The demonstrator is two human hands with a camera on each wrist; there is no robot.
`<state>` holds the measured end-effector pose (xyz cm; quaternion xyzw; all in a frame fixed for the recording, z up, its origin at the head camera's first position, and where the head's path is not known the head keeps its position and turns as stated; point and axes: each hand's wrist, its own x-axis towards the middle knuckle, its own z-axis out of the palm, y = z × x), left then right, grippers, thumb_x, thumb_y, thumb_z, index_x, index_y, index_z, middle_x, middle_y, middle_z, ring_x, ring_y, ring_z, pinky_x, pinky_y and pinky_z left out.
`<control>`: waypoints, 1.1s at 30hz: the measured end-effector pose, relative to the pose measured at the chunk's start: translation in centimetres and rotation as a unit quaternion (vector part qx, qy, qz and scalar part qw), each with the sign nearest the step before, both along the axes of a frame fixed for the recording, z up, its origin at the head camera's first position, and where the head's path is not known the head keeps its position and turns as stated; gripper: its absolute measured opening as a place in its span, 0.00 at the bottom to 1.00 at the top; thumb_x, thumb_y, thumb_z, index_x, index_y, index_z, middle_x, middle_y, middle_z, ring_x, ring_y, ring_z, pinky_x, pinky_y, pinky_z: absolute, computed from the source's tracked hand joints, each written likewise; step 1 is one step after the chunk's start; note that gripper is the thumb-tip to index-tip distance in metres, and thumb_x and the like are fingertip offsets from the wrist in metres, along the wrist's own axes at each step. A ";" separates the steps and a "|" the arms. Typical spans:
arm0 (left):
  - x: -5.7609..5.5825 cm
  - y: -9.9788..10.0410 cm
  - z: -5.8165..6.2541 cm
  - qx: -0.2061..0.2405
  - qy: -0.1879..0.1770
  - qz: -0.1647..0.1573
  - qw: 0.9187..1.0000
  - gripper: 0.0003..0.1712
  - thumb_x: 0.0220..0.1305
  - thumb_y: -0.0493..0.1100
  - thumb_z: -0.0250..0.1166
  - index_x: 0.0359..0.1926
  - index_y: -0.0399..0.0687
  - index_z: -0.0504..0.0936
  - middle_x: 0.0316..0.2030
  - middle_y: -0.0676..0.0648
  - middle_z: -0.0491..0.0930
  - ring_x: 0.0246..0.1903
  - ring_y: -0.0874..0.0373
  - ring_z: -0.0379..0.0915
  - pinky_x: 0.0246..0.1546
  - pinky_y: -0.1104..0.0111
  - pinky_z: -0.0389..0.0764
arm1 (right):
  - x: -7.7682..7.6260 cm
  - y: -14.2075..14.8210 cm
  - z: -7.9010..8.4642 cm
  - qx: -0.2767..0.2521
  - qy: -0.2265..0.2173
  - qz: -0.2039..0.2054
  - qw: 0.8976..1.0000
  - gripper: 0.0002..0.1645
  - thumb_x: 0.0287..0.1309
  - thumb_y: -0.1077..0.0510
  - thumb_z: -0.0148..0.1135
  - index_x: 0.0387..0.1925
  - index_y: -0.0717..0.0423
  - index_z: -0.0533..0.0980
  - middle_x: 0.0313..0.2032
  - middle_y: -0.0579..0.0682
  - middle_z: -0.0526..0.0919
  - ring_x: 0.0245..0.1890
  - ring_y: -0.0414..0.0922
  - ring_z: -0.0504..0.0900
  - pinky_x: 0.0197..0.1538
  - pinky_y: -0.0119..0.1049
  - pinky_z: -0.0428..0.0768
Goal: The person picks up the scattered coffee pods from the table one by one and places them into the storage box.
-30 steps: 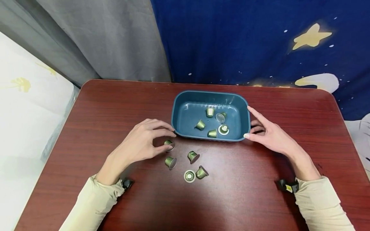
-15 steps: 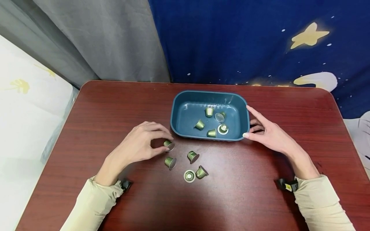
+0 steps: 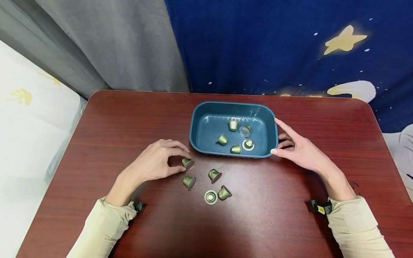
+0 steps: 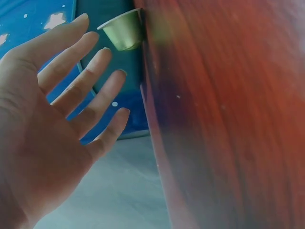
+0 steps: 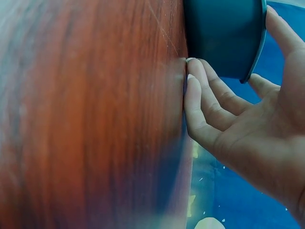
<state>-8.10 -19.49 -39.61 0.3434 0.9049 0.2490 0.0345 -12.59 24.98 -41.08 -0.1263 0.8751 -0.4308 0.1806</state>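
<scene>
My left hand (image 3: pixel 156 159) is over the table, with thumb and fingers parted on either side of a green coffee capsule (image 3: pixel 188 164) lying on its side. In the left wrist view the fingers are spread and loosely bent, and a capsule (image 4: pixel 125 32) shows just past the fingertips. Whether they touch it I cannot tell. My right hand (image 3: pixel 298 150) rests against the right end of a blue plastic bin (image 3: pixel 204 125), thumb at the front corner and straight index finger at the back corner. The right wrist view shows the other fingers below the rim, beside the bin wall (image 5: pixel 224 38).
Several green capsules lie inside the bin, one of them a capsule (image 3: pixel 222 139) on its side. More lie before it on the reddish wooden table (image 3: pixel 274 215), among them a capsule (image 3: pixel 190 182), a capsule (image 3: pixel 214 176) and an upturned capsule (image 3: pixel 211 197). Curtains hang behind.
My left hand has drawn slightly back from the bin's left corner and lowered around the nearest capsule. The right hand and the bin keep their places.
</scene>
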 end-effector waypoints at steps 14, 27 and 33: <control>-0.3 0.1 -0.7 -0.022 -0.029 -0.004 0.999 0.17 0.54 0.45 0.75 0.47 0.63 0.88 0.49 0.63 0.79 0.52 0.63 0.74 0.54 0.59 0.75 | 0.0 0.0 0.1 -0.001 -0.001 0.010 1.000 0.55 0.59 0.50 0.71 0.76 0.21 0.47 0.53 0.53 0.80 0.47 0.45 0.82 0.47 0.29 0.79; -0.2 0.3 -0.8 -0.038 -0.051 0.000 0.998 0.19 0.54 0.42 0.74 0.48 0.62 0.88 0.49 0.63 0.80 0.52 0.64 0.74 0.55 0.60 0.75 | -0.2 0.1 0.0 -0.004 -0.001 0.024 1.000 0.55 0.60 0.49 0.70 0.76 0.21 0.45 0.53 0.54 0.79 0.47 0.45 0.81 0.47 0.28 0.79; -0.2 0.5 -0.9 -0.044 -0.057 0.005 0.997 0.18 0.54 0.42 0.74 0.47 0.62 0.88 0.48 0.63 0.80 0.52 0.64 0.73 0.54 0.60 0.76 | -0.2 0.3 0.0 -0.006 -0.002 0.029 1.000 0.55 0.61 0.49 0.69 0.77 0.22 0.44 0.54 0.55 0.79 0.48 0.45 0.81 0.47 0.27 0.79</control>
